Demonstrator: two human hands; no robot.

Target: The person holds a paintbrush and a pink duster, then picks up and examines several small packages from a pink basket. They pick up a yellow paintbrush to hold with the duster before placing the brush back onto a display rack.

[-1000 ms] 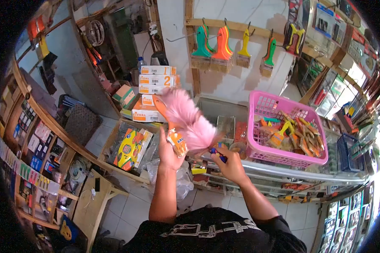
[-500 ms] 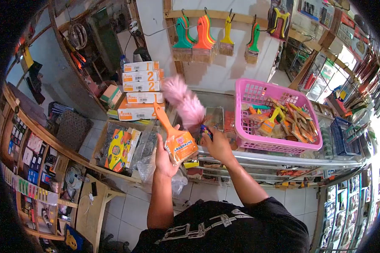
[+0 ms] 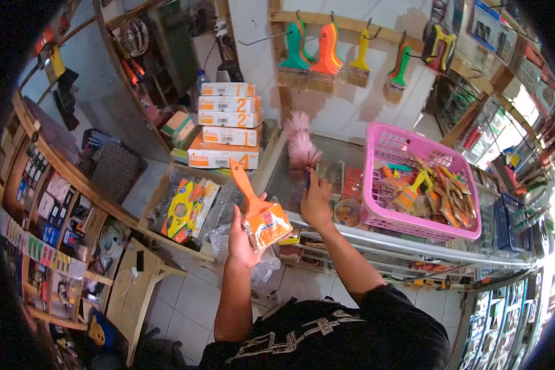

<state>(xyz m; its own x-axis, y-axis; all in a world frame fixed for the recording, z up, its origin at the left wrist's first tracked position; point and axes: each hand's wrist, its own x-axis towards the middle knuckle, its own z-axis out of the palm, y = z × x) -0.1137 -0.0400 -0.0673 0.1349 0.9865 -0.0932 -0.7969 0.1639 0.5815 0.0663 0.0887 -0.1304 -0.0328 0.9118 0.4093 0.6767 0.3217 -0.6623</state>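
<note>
An orange paintbrush in printed clear packaging lies in my left hand, its handle tilted up and away toward the stacked boxes. My left thumb and fingers close around the packaged bristle end. My right hand is wrapped round the handle of a pink feather duster. The duster's fluffy head points away from me, over the glass counter. Right of my right hand stands a pink plastic basket holding several packaged brushes.
Several orange-and-white boxes are stacked at the counter's left end. Below them sits an open carton with a yellow package. Brushes hang from wall hooks, including orange ones and green ones. A clear plastic bag hangs near my left wrist.
The duster has swung from near the paintbrush to the right, over the counter, and my right hand went with it. The paintbrush stays in my left hand. The camera view has shifted.
</note>
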